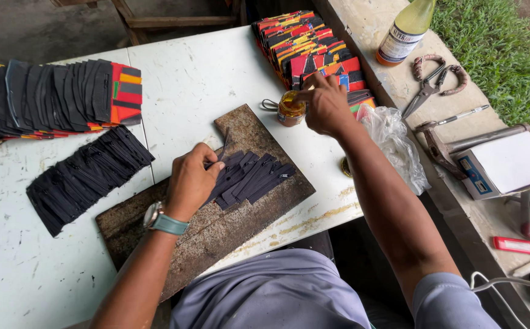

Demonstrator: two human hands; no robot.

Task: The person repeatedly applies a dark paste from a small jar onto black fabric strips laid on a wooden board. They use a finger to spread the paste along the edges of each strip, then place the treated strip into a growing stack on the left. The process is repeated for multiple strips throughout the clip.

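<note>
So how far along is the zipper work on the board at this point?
Done: hard to judge; one fan of dark zippers lies off the board, and fabric stacks wait behind. In hand: the left hand presses down a row of zippers on the worn board while the right hand dips into a small jar. Left: cannot tell.

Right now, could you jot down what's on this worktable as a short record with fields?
Left hand: pressing on a fan of dark zipper strips
Right hand: fingertips at the mouth of a small open jar
Under the strips: worn brown board
Table: white, scuffed
Left pile: more black strips
Far stacks: colourful patterned fabric pieces
Bench at right: scissors, bottle, pen
</note>
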